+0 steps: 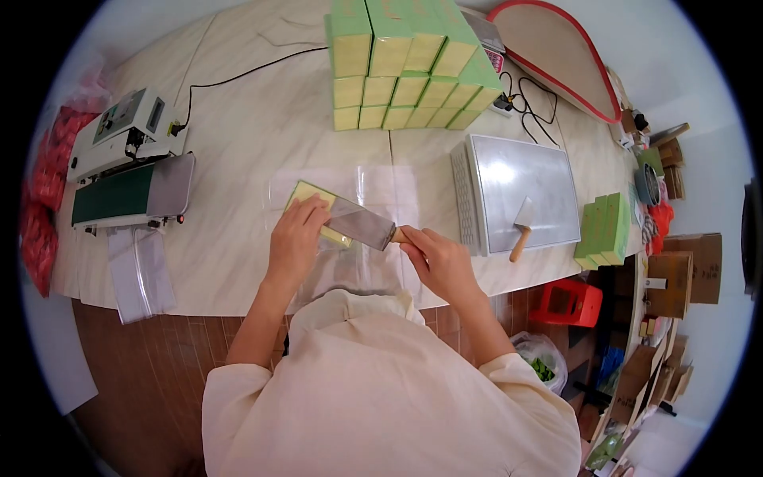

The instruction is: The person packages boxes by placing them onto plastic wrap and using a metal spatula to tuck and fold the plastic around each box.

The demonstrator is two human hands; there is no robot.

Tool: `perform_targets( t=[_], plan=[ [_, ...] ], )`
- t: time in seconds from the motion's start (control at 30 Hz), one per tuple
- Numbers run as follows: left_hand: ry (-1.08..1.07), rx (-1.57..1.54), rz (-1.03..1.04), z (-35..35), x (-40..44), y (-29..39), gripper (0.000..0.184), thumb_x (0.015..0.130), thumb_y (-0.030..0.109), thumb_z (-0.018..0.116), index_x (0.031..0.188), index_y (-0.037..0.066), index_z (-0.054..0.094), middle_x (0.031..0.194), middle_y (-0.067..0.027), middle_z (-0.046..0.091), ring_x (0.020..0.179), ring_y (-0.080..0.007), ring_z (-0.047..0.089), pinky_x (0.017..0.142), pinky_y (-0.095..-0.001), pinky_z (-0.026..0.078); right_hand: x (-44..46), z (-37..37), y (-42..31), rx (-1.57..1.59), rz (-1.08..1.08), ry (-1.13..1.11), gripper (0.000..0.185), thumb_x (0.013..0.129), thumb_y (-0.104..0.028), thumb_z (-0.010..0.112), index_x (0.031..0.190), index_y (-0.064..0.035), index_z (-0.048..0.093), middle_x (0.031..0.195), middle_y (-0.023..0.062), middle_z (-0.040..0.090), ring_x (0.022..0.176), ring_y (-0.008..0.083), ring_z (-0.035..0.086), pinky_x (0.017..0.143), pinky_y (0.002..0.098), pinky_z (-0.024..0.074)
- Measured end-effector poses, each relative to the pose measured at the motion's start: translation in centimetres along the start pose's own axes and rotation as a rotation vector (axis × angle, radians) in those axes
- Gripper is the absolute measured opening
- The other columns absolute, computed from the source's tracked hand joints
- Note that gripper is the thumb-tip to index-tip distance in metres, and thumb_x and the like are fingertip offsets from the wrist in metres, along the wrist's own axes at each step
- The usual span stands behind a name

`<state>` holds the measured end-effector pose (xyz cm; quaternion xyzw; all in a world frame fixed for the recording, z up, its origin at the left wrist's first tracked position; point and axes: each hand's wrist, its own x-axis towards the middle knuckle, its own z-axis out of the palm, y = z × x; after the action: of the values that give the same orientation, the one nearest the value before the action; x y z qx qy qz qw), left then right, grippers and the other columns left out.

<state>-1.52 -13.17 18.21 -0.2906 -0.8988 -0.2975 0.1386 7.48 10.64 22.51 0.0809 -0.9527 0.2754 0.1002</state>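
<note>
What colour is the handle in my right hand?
The handle is light tan, clearest in head view.

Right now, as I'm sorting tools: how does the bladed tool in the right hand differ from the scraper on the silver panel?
The bladed tool is gripped in the right hand; the scraper lies untouched on the silver panel. The bladed tool's blade is longer than the scraper's. Both have wood-coloured handles.

1 head-worn camera looks forward and down from close above the hands (292,237) and table (246,127).

1 sealing machine (131,159) and stacked green boxes (405,71) show a packing workshop.
</note>
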Motion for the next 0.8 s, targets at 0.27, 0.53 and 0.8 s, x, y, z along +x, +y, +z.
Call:
perform_targets(
  t=[0.27, 0.53, 0.8],
  plan=[
    [0.078, -0.052, -0.057, -0.2, -0.5, 0.0, 0.007, 0.082, 0.002, 0.066, 0.088, 0.003, 0.062, 0.104, -0.0069, 0.066, 0.102, -0.0272, 0.064, 0.098, -0.0406, 0.05, -1.1, -2.5, 0.7, 0.288, 0.129, -0.075, 0.019, 0.09, -0.017, 0.066, 0.103, -0.0033, 0.067, 0.081, 0.0118, 0.066, 0.061, 0.0278, 0.061, 0.055, 0.034, 0.047],
    [-0.003, -0.108, -0.044, -1.1, -0.4, 0.0, 0.006, 0.087, 0.004, 0.064, 0.092, 0.004, 0.063, 0.105, -0.0091, 0.068, 0.105, -0.0294, 0.063, 0.095, -0.0407, 0.05, -0.8, -1.8, 1.4, 0.263, 0.275, 0.017, 0.021, 0.091, -0.016, 0.066, 0.105, 0.0, 0.066, 0.08, 0.0158, 0.065, 0.058, 0.0255, 0.059, 0.055, 0.0324, 0.0465],
    [-0.037, -0.4, -0.39, -4.0, -1.7, -1.8, 0.032, 0.084, -0.009, 0.051, 0.111, 0.006, 0.059, 0.115, -0.0109, 0.065, 0.107, -0.0322, 0.062, 0.093, -0.0401, 0.049, 0.1, 2.9, -0.8, 0.139, 0.082, 0.138, 0.019, 0.09, -0.014, 0.066, 0.106, -0.0032, 0.065, 0.076, 0.0097, 0.064, 0.055, 0.024, 0.058, 0.05, 0.0333, 0.0457]
  ],
)
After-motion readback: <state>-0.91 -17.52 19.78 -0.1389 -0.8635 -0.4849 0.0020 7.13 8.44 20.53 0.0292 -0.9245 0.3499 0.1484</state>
